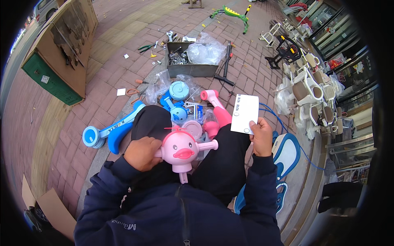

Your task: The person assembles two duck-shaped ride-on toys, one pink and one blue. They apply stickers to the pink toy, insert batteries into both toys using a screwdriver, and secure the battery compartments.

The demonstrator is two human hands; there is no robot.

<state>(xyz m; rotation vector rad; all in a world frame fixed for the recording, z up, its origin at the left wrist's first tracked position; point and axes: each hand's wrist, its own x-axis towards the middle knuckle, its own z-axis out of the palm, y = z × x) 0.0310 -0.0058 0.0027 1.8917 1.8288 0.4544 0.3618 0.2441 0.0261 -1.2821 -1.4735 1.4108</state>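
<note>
A pink duck-faced handlebar head (175, 144) rests between my thighs, its face turned up and its short stem pointing at my jacket. My left hand (141, 153) is closed round its left handle; the right handle sticks out free over my right thigh. Between the thumb and fingers of my right hand (262, 137) is a white sticker sheet (245, 110), held up above my right knee. Just beyond my knees lie a pink curved frame piece (221, 115), a pale pink round disc (192, 129) and a blue duck-faced head (179, 113).
A blue ride-on toy frame (113, 131) lies left of my leg. Ahead stands a metal toolbox (192, 71) of hardware and plastic bags, with pliers (147, 48) and a T-handled tool (224, 78) nearby. A cardboard box (53, 69) is far left; white children's chairs (307, 88) crowd the right.
</note>
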